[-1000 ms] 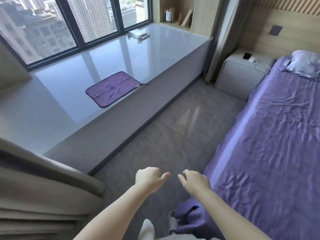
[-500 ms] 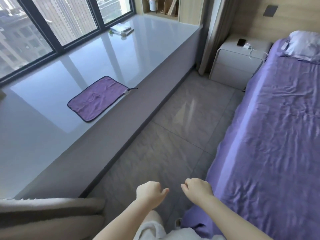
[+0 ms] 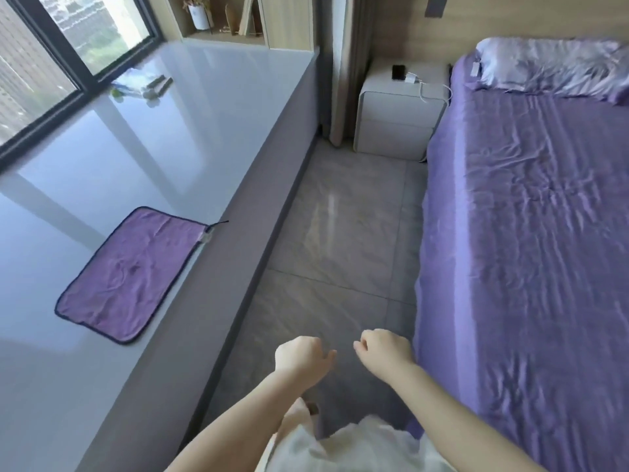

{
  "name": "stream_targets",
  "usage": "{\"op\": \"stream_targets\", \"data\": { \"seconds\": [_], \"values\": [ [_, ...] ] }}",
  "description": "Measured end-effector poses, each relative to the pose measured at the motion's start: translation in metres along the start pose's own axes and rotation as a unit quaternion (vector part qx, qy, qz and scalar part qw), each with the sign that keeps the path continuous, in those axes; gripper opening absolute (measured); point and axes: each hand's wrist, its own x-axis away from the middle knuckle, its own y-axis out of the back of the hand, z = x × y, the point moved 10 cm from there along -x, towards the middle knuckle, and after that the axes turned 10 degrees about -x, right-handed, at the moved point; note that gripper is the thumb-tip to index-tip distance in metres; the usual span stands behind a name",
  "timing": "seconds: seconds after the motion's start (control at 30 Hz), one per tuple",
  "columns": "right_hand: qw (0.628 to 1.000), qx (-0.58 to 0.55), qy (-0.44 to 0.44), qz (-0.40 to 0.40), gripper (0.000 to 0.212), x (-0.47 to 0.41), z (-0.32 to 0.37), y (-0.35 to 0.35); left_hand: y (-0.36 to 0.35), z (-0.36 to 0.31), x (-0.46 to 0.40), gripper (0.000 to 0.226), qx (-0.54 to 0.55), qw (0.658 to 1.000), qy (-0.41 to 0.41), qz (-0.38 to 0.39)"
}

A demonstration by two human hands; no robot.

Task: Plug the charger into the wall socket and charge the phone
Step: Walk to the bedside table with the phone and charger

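- Phone [image 3: 398, 72]: dark slab, lying flat on top of the white nightstand [image 3: 398, 120], far end of the aisle, between curtain [image 3: 350, 63] and bed [image 3: 531, 233].
- Charger [image 3: 411, 77]: small white block just beside the phone on the same top; white cable [image 3: 429, 94] loops off it and hangs over the nightstand's front edge toward the bed.
- Dark plate on the wood wall panel [image 3: 437, 6] above the nightstand, cut off by the top edge; cannot tell if it's the socket.
- Whether the cable reaches the phone: too small and blurred to tell.
- Left hand [image 3: 303, 361]: loosely curled, thumb sticking out, holding nothing, over the floor tiles [image 3: 343, 233].
- Right hand [image 3: 384, 350]: loosely curled too, nothing in it, just beside the bed edge; contact unclear.
- Both hands near each other, well apart from nightstand, phone and charger.
- Purple cloth [image 3: 132, 274] lies flat on the window ledge [image 3: 170, 131], left of the aisle.
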Motion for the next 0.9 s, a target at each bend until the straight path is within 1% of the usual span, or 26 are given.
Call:
{"op": "stream_targets", "data": {
  "seconds": [0.2, 0.43, 0.67, 0.9],
  "values": [
    [0.999, 0.005, -0.025, -0.041, 0.036, -0.028, -0.002, 0.035, 0.022, 0.006, -0.048, 0.046, 0.004, 1.0, -0.005, 0.016],
    [0.999, 0.006, -0.043, -0.03, 0.037, -0.087, -0.031, 0.063, 0.056, -0.037, -0.121, 0.042, -0.012, 0.999, -0.037, 0.016],
    [1.0, -0.002, -0.025, -0.006, 0.038, -0.172, -0.066, 0.124, 0.112, -0.079, -0.204, 0.038, -0.021, 0.999, -0.017, 0.018],
    [1.0, 0.002, -0.002, 0.003, 0.039, -0.247, -0.09, 0.183, 0.162, -0.107, -0.271, 0.035, 0.008, 0.999, 0.034, 0.018]
  ]
}}
